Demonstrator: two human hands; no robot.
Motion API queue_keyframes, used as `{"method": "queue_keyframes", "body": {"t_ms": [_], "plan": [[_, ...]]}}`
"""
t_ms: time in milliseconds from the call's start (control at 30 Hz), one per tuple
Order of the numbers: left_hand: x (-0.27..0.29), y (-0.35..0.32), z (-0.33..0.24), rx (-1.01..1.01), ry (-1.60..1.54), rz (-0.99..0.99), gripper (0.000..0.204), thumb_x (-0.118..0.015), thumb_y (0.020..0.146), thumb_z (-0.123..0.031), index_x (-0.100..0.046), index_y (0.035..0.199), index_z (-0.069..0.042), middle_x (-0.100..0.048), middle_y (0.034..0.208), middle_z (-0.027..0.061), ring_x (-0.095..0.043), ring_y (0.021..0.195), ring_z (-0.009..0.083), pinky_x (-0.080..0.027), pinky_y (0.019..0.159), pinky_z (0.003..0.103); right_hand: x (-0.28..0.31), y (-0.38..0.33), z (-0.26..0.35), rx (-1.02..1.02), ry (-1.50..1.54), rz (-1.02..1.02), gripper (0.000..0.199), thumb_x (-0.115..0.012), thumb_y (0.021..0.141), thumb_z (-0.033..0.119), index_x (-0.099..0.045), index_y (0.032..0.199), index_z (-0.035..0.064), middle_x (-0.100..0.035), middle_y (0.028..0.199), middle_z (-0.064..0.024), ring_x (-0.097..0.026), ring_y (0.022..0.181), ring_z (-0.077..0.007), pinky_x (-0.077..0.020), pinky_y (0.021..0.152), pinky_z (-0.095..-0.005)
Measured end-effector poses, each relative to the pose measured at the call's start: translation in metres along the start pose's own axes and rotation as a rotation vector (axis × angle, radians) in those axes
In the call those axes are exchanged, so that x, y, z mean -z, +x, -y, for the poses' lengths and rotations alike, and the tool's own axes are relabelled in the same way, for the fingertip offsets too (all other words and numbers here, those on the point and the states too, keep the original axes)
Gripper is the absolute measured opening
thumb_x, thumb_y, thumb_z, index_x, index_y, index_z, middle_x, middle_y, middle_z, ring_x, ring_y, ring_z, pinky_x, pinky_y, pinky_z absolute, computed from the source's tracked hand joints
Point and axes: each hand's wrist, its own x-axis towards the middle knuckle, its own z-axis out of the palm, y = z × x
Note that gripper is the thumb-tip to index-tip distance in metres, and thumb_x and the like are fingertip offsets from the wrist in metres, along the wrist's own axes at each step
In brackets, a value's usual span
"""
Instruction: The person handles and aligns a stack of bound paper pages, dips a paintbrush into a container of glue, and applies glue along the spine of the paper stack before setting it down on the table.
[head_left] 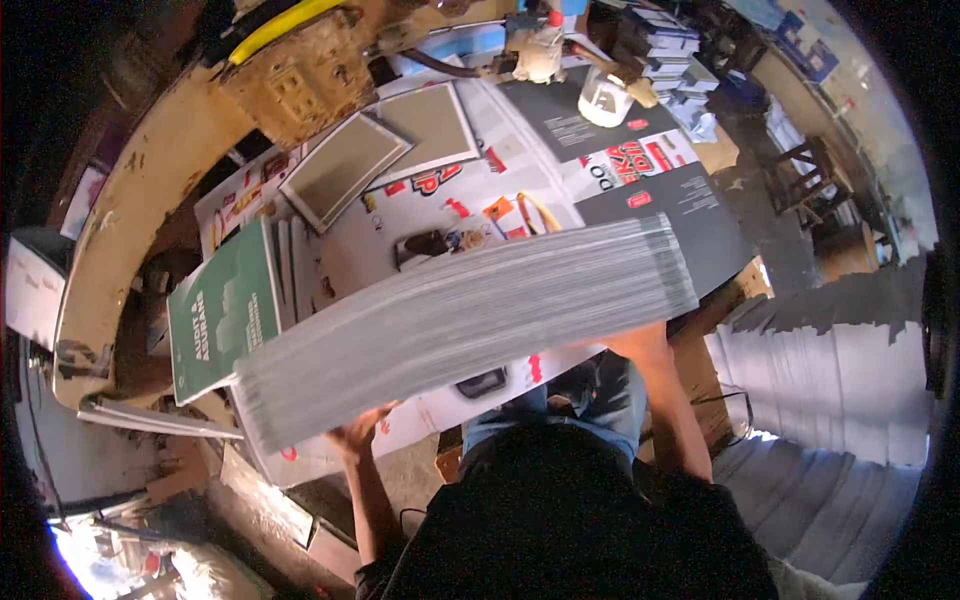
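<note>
Two grey panels with pale edges point(345, 172) laid on white printed sheet point(335, 258), one partly covered by other. Dark printed sheet point(685, 225) spread at right side. Whitish container point(603, 103) placed at far side; near it, bottle with red top point(538, 55) seen. Paper bundles point(660, 42) piled farther right. Dark wooden stool point(803, 182) placed at right, tall paper piles point(825, 385) kept at lower right. Worn wooden block point(293, 92) set at upper left, long yellow object point(285, 28) seen just beyond it.

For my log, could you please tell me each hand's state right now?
Left hand: holding the paper stack toward its left end.
Right hand: holding the same stack, fingers mostly hidden.
</note>
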Motion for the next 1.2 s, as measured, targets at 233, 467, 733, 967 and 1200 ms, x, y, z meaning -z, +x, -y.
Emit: {"method": "queue_keyframes", "body": {"t_ms": [233, 467, 733, 967, 1200], "plan": [[-0.049, 0.001, -0.012, -0.21, 0.662, -0.278, 0.069, -0.087, 0.067, -0.037, -0.053, 0.115, -0.001, -0.06, 0.109, 0.0144, -0.058, 0.091, 0.0289, -0.051, 0.083, 0.043, -0.004, -0.007, -0.008, 0.282, -0.148, -0.019, 0.096, -0.098, 0.039, 0.048, -0.062, 0.114, 0.0004, -0.066, 0.113, -0.0143, -0.064, 0.102, -0.0249, -0.0507, 0.092, -0.0372], [-0.18, 0.034, -0.176, -0.083, 0.723, -0.139, 0.088, -0.092, 0.063, -0.036, -0.05, 0.128, 0.006, -0.061, 0.116, 0.0203, -0.061, 0.101, 0.0296, -0.054, 0.089, 0.043, 0.019, 0.004, 0.052, 0.204, 0.19, 0.11, 0.095, -0.101, 0.038, 0.024, -0.059, 0.119, -0.0051, -0.068, 0.109, -0.0146, -0.065, 0.105, -0.0236, -0.0534, 0.092, -0.0381], [-0.156, 0.061, -0.16, 0.223, 0.881, 0.058, 0.057, -0.071, 0.087, -0.042, -0.063, 0.117, 0.005, -0.067, 0.109, 0.0163, -0.061, 0.103, 0.0268, -0.047, 0.091, 0.039, 0.006, 0.033, 0.059, -0.184, -0.242, 0.635, 0.112, -0.08, 0.049, 0.076, -0.058, 0.125, -0.0044, -0.062, 0.122, -0.0246, -0.064, 0.11, -0.0343, -0.0526, 0.095, -0.0382], [-0.141, 0.039, -0.204, -0.191, 1.359, -0.14, 0.055, -0.067, 0.087, -0.054, -0.07, 0.106, -0.002, -0.069, 0.097, 0.0142, -0.065, 0.078, 0.0193, -0.051, 0.065, 0.035, -0.006, 0.028, 0.019, -0.2, -0.156, 0.602, 0.103, -0.084, 0.044, 0.072, -0.065, 0.114, -0.001, -0.071, 0.102, -0.0182, -0.07, 0.093, -0.0291, -0.0554, 0.083, -0.0356], [-0.123, -0.052, -0.169, -0.768, 1.269, 0.513, 0.063, -0.085, 0.071, -0.039, -0.062, 0.119, -0.006, -0.064, 0.121, 0.011, -0.06, 0.112, 0.0288, -0.041, 0.099, 0.051, 0.002, 0.024, 0.03, -0.188, -0.253, 0.562, 0.11, -0.081, 0.046, 0.076, -0.061, 0.119, -0.0032, -0.069, 0.104, -0.0209, -0.07, 0.093, -0.0299, -0.0562, 0.082, -0.0363]]}}
